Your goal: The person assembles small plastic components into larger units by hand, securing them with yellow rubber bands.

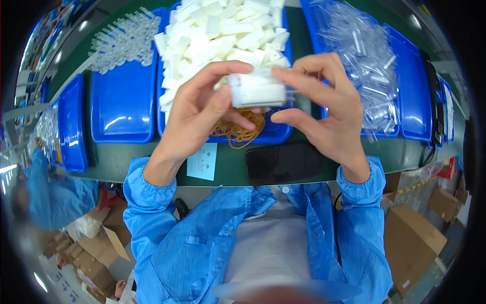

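In front of my chest, above the rubber bands, I have a white block with clear plastic around its left end (260,93). It is blurred, so its exact kind does not show. My left hand (192,109) is closed on its left end, thumb in front and index finger over the top. From the other side, my right hand (329,99) reaches in with an index fingertip at the block's upper right edge; its thumb stands apart below. Tan rubber bands (240,133) lie under the block at the tray's near edge. Behind them is a heap of white blocks (223,38).
Clear plastic tubes (362,66) fill a blue tray at right. Translucent stemmed pieces (126,43) stand behind a blue tray (121,106) at left. A black phone (283,164) and light-blue paper (202,162) lie at the green table's near edge. Another person's blue sleeve (63,200) shows far left.
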A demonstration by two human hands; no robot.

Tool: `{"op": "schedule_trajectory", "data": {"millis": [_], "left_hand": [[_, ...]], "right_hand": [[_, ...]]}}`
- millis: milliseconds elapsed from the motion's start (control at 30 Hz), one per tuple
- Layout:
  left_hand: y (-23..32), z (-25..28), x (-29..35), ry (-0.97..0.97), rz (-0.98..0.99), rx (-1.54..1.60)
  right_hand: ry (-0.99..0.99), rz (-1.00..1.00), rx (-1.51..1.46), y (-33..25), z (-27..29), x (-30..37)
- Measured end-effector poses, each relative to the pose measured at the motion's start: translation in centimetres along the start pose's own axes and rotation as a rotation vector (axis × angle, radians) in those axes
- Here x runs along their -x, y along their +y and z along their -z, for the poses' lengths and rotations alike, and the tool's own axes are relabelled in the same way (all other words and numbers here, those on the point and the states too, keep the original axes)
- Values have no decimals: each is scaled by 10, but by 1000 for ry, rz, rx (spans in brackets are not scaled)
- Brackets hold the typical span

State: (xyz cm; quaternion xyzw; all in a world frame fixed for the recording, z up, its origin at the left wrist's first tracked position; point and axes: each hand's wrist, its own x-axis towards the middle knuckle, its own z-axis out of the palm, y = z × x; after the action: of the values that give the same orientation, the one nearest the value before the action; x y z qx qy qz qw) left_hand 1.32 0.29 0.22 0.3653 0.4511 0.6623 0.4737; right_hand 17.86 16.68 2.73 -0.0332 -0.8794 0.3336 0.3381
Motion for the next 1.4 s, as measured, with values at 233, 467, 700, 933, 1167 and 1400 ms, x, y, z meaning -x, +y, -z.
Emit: {"op": "schedule_trajectory", "data": {"millis": [233,467,700,933,1167,1400], "left_hand": [[9,6,2,113,-43,30],[10,0,1,230,-52,-196],[10,-1,1,163,-60,-159],[5,-2,3,107,-169,-309],[3,-2,4,162,-218,-488],[1,-3,2,199,-159,-441]], "right_hand": [[-53,-83,688,24,74,16],[-340,-92,1064,41,43,27],[-210,-96,579,29,56,19],[-17,-159,-161,-4,31,1],[102,-339,-431,-1,12,10],[113,-382,-673,2,10,10]]}}
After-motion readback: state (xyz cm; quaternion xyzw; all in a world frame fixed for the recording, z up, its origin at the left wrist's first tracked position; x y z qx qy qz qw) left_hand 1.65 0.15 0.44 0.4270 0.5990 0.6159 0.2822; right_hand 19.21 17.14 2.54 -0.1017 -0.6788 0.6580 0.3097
